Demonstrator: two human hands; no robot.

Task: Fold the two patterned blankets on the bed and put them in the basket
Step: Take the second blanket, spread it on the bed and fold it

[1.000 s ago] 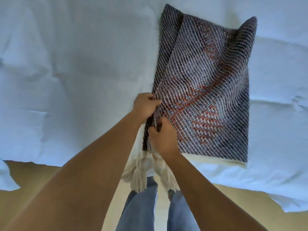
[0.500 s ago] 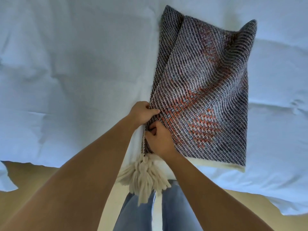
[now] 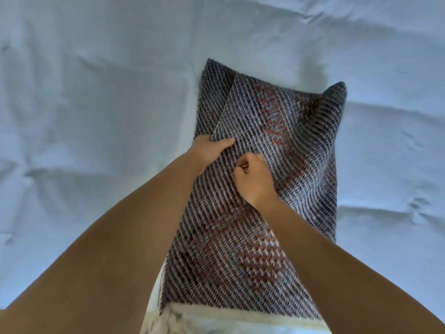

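Observation:
A dark woven blanket (image 3: 284, 131) with an orange and blue pattern lies folded into a long strip on the bed, running away from me. Its near end has a cream border and cream tassels (image 3: 163, 321) at the bottom of the view. My left hand (image 3: 209, 150) grips the blanket's left edge, thumb on top. My right hand (image 3: 255, 182) is closed on a pinch of the top layer just to the right of it. Only this one blanket is in view, and no basket is visible.
The pale blue bed sheet (image 3: 96, 116), wrinkled, surrounds the blanket on the left, right and far sides. My forearms cross the lower half of the view and hide part of the blanket's near end.
Both hands have moved up the blanket's left edge, away from the tassels. The view has shifted forward over the bed, so the floor and my legs are out of sight.

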